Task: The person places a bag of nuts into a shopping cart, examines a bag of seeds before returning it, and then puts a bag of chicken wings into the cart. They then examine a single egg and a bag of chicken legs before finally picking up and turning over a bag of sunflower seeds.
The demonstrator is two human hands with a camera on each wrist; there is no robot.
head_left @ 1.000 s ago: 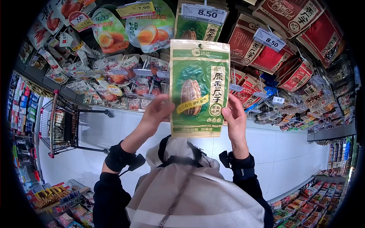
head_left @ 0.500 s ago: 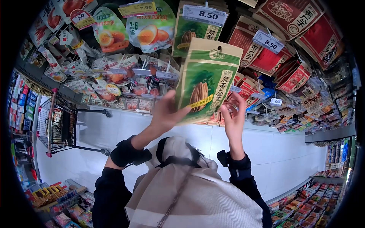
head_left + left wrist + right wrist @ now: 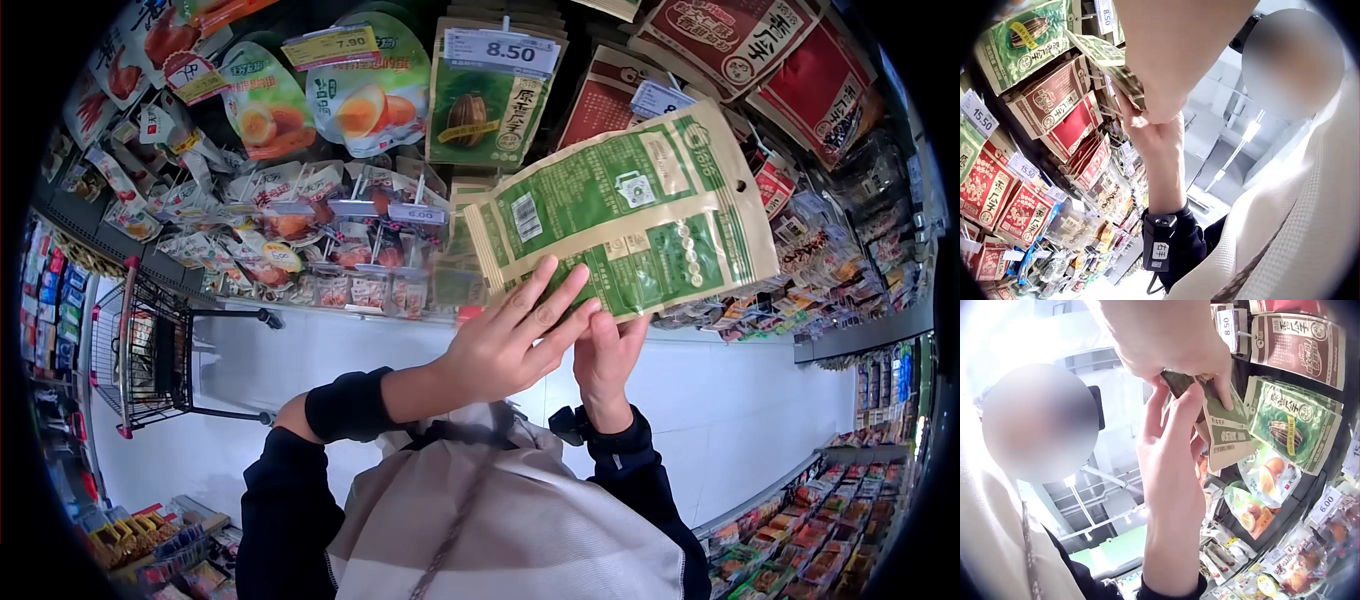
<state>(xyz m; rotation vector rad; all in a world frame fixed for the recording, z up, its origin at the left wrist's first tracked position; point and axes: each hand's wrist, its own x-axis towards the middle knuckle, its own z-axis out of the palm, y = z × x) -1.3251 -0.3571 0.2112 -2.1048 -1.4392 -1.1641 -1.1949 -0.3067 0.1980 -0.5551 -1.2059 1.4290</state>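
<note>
A green and tan bag of sunflower seeds (image 3: 610, 215) is held up at a slant in front of the shelf. Its printed back, with a barcode, faces up in the head view. My right hand (image 3: 606, 365) pinches its lower edge, thumb on the near side. My left hand (image 3: 515, 345) crosses over beside it, straight fingers (image 3: 560, 290) laid on the bag's back and its thumb hidden. In the right wrist view both hands meet at the bag's edge, the left hand (image 3: 1169, 334) above the right hand (image 3: 1172, 440).
Matching green bags (image 3: 490, 100) hang behind under an 8.50 tag (image 3: 502, 52). Red seed bags (image 3: 735, 40) hang to the right, egg packs (image 3: 365, 95) to the left. A shopping cart (image 3: 145, 345) stands left on the white floor (image 3: 300, 360).
The bag has turned over from its front with the seed picture to its back, and tilted towards the right. My left hand has moved right, from the bag's left edge onto its back.
</note>
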